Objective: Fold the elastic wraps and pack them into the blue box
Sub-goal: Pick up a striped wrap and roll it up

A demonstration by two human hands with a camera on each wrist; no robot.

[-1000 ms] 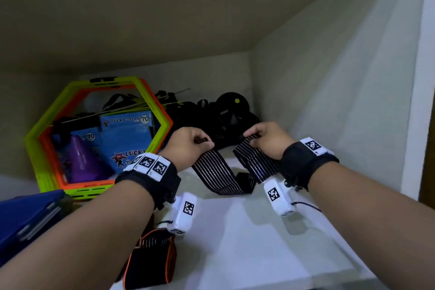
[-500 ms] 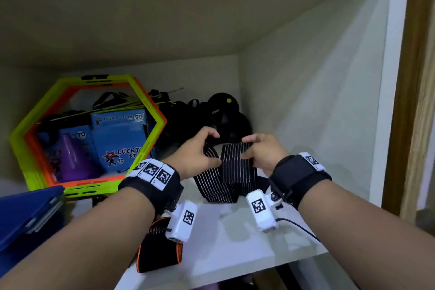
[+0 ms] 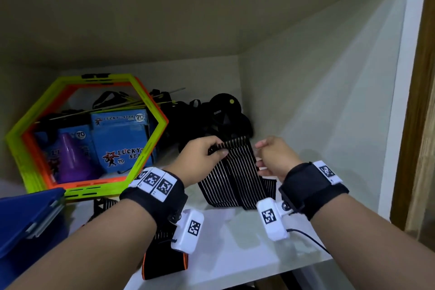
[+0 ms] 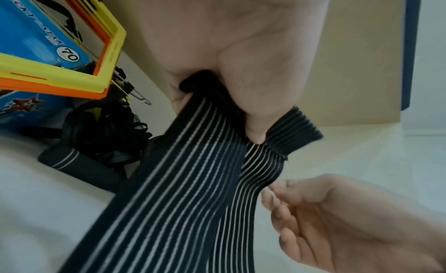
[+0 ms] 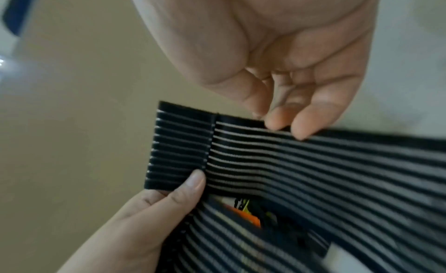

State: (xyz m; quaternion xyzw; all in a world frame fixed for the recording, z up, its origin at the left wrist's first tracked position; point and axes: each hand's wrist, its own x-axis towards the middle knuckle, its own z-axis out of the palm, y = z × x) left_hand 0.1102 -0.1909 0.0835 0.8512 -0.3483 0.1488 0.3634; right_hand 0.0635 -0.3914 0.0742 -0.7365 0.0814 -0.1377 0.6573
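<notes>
A black elastic wrap (image 3: 235,176) with thin white stripes hangs folded over the white shelf (image 3: 237,245). My left hand (image 3: 211,150) pinches its top ends together, thumb on the front (image 4: 255,128). My right hand (image 3: 261,160) is beside the wrap's right edge, loosely curled fingertips (image 5: 299,132) touching that edge without gripping it. A second wrap (image 3: 164,263), black with orange trim, lies under my left wrist. The blue box (image 3: 26,216) sits at the lower left.
Yellow-green and orange hexagon frames (image 3: 153,110) lean at the back left around blue Lucky Star boxes (image 3: 122,141) and a purple cone (image 3: 70,160). Black gear (image 3: 223,113) is piled in the back corner. The cupboard's right wall (image 3: 317,113) is close.
My hands brought the wrap's two ends together, folding it in half. The left hand took both ends; the right hand let go and moved to the wrap's right edge.
</notes>
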